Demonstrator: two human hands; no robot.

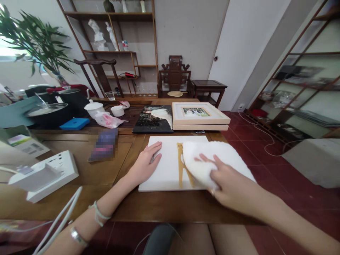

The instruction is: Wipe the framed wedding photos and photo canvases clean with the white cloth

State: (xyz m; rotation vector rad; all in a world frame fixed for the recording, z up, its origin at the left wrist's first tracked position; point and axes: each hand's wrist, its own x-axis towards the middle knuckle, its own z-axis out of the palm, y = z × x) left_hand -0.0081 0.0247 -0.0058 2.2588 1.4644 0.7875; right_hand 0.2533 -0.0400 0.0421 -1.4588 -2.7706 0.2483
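A flat white panel (167, 159) with a golden-yellow shape (180, 166) on its face lies at the table's front edge. My left hand (147, 161) rests flat on the panel's left side, fingers stretched out and holding nothing. Over the right half of the panel, my right hand (225, 180) grips a white cloth (209, 154). The cloth drapes past the panel's right edge and covers part of the golden shape. The right hand is slightly blurred.
Behind the panel are a dark photo panel (155, 118) and stacked pale wooden frames (200, 117). Left on the table (124, 209) stand a white power strip (53, 173) with a cable, a blue box (74, 123), white cups (117, 111) and a black pot (49, 115).
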